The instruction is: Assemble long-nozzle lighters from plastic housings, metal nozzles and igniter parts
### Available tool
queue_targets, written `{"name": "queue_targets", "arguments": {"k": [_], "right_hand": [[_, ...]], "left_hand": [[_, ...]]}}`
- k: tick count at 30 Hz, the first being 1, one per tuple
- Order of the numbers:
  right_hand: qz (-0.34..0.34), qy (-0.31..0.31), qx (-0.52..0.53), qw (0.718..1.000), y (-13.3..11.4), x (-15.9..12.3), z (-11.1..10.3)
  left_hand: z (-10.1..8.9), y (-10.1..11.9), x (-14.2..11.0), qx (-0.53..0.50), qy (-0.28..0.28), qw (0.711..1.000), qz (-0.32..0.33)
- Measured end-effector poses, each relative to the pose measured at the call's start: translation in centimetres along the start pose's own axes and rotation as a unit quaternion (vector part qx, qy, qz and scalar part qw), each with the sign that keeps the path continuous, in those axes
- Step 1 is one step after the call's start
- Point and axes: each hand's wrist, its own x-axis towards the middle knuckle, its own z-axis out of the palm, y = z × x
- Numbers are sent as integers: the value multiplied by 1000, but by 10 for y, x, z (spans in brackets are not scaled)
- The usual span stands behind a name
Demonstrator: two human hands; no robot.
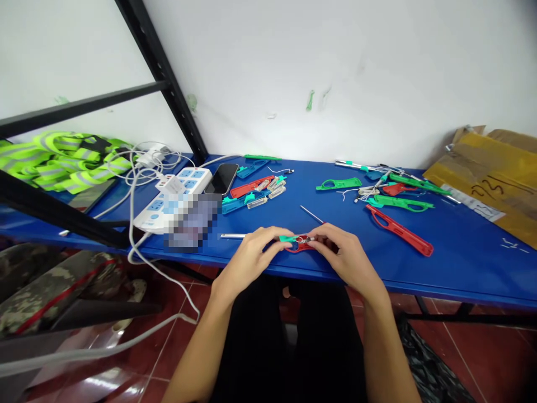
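Left hand (pixel 248 261): curled nearly shut, fingertips pinching a teal plastic piece (pixel 288 239) against a red plastic frame (pixel 298 249)
Right hand (pixel 344 258): fingers bent firmly over the frame's right end, a small metal part (pixel 309 239) showing between both hands
Held frame: just above or on the near edge of a blue table (pixel 461 268), exact contact hidden by the fingers
Near left of the hands: metal rod (pixel 232 235) lying level, its right end hidden behind the left hand
Just beyond the hands: thin metal pin (pixel 311 213) lying apart on the tabletop
Far right: long red handle (pixel 398 230), green plastic handles (pixel 401 202) and white wires (pixel 368 191), scattered
Far left: white power strip (pixel 172 196), black smartphone (pixel 222 179), blue plastic parts (pixel 239 204)
Left corner: reflective yellow vests (pixel 62 162), tangled white cables (pixel 142 168)
Right corner: flattened cardboard (pixel 490 162)
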Motion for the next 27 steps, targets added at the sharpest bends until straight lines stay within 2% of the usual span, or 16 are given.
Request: {"name": "queue_targets", "arguments": {"k": [5,11,17,22,27], "right_hand": [[-8,-4,-14,1000,2,-1,0],[1,0,-22,1000,1,-2,0],[15,15,-19,1000,-1,-2,1],[2,10,-11,1000,-1,-1,0],[-5,14,-10,1000,0,-1,0]], "left_hand": [[3,-2,7,16,36,998,56],[5,-2,8,-23,42,999,6],[6,-3,3,43,85,995,5],[6,-4,3,108,64,991,36],[6,-1,4,179,54,982,27]]}}
